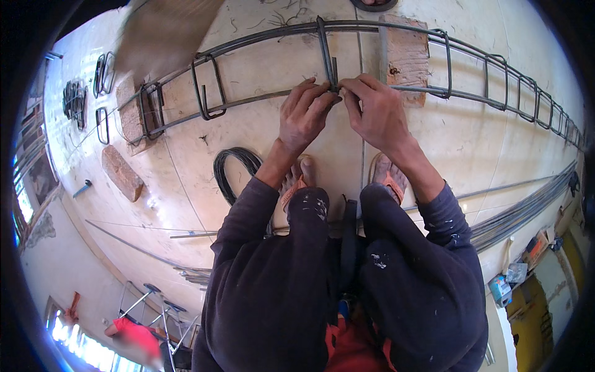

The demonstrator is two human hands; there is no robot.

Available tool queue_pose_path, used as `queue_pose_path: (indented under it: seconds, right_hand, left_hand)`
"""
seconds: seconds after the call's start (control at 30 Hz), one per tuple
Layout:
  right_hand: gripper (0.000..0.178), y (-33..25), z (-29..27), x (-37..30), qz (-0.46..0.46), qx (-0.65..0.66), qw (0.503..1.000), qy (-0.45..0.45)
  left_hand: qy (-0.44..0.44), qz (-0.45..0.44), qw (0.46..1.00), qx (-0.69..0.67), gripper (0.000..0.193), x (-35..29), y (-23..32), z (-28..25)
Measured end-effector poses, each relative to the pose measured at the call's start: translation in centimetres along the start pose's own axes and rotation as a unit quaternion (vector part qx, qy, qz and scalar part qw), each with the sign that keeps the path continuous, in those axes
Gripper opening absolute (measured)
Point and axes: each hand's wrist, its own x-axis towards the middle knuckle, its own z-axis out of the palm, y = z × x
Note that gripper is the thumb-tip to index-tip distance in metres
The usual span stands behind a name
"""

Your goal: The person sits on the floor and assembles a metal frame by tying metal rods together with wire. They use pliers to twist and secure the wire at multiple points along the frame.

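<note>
A long cage of steel reinforcing bars [248, 100] with square stirrups runs across the floor in front of me. One stirrup [324, 49] crosses the bars straight ahead, and both my hands meet at its near lower corner. My left hand [302, 115] has its fingers curled over the near bar beside that corner. From the other side, my right hand [379, 115] pinches thumb and forefinger together at the joint. Anything thin between the right fingertips is too small to make out. Another stirrup [203, 93] with a bent hook hangs on the bars to the left.
Rough blocks prop the cage at right [406, 59] and left [130, 111]. A loose block [121, 173], a wire coil [222, 173] and a stirrup pile [74, 104] lie leftward. Long rods [527, 211] lie at right. A blurred tan shape [161, 31] covers the upper left.
</note>
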Motion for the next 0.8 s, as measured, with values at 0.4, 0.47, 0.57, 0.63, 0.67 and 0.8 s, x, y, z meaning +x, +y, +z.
queue_pose_path:
  seconds: [0.4,0.47,0.57,0.63,0.67,0.8]
  right_hand:
    - [0.01,1.9,2.8,-2.2,-0.03,-0.058,0.997,0.044]
    - [0.008,1.6,3.6,-2.6,-0.026,-0.059,0.995,0.073]
    - [0.01,0.1,4.2,-3.1,0.033,-0.072,0.995,0.067]
    - [0.011,-0.6,4.8,-3.0,0.062,-0.055,0.993,0.087]
    - [0.012,-0.9,5.0,-3.0,0.076,-0.046,0.991,0.098]
    - [0.014,-2.0,5.4,-2.5,0.169,0.032,0.979,0.111]
  left_hand:
    - [-0.063,-0.045,0.984,-0.163,0.023,2.8,-1.1,-1.6]
    - [-0.096,-0.069,0.974,-0.191,0.019,3.7,-1.1,-2.3]
    - [-0.17,-0.06,0.969,-0.17,0.016,4.8,-1.5,-3.1]
    - [-0.201,-0.062,0.965,-0.155,0.017,5.8,-1.6,-3.1]
    - [-0.216,-0.063,0.963,-0.148,0.018,6.3,-1.5,-3.1]
    - [-0.282,-0.055,0.953,-0.092,0.035,8.2,-0.1,-4.3]
